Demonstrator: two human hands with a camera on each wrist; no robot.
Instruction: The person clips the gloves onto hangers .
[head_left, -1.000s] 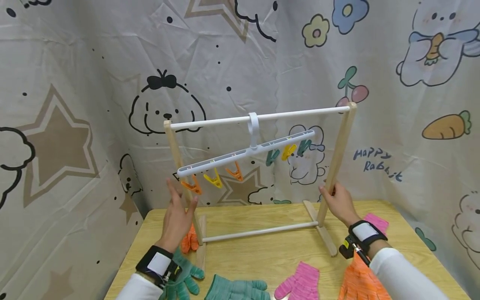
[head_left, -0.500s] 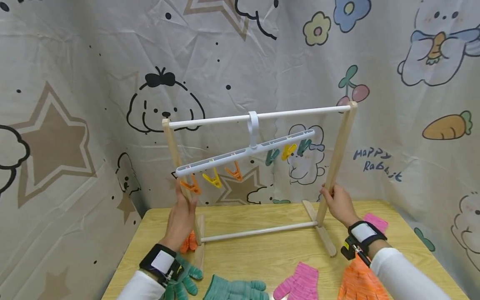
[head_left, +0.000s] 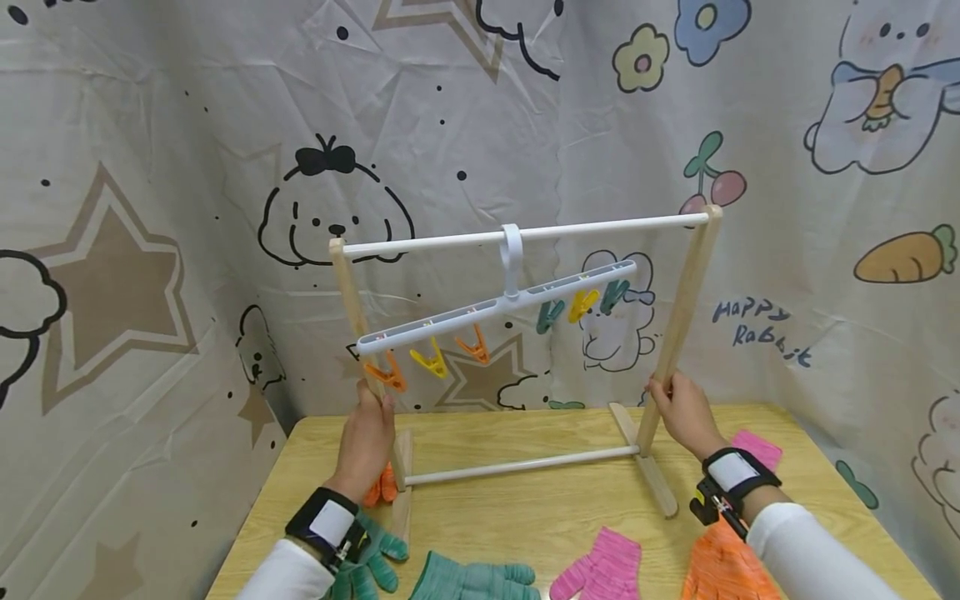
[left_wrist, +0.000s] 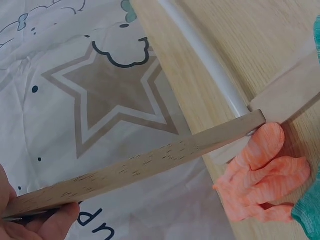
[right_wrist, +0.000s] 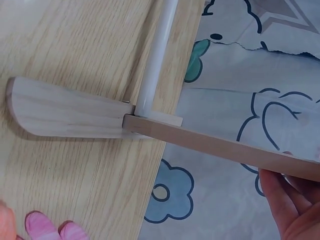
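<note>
A small wooden drying rack (head_left: 684, 308) with white rods stands on the table. My left hand (head_left: 365, 437) grips its left post (left_wrist: 145, 162) partway up; in the left wrist view the thumb and fingers lie on either side of the wood. My right hand (head_left: 684, 412) grips the right post (right_wrist: 225, 147) at a similar height. From the top rod (head_left: 607, 227) a white clip hanger (head_left: 512, 300) hangs by its hook, slanting with its left end lower. Orange (head_left: 386, 372), yellow (head_left: 429, 360) and green clothespins (head_left: 550, 317) dangle from it with nothing in them.
On the wooden table (head_left: 517, 508) lie knitted gloves: green gloves (head_left: 472, 579) at the front left, a pink glove (head_left: 603, 562) at the front, and an orange glove (head_left: 723, 562) under my right forearm. Another orange glove (left_wrist: 260, 175) lies by the left foot. A printed curtain (head_left: 465, 125) hangs behind.
My left hand, open beside the left post a second ago, has closed round it. The right hand keeps its hold. The rack and hanger look nearly unmoved; the view shifts slightly.
</note>
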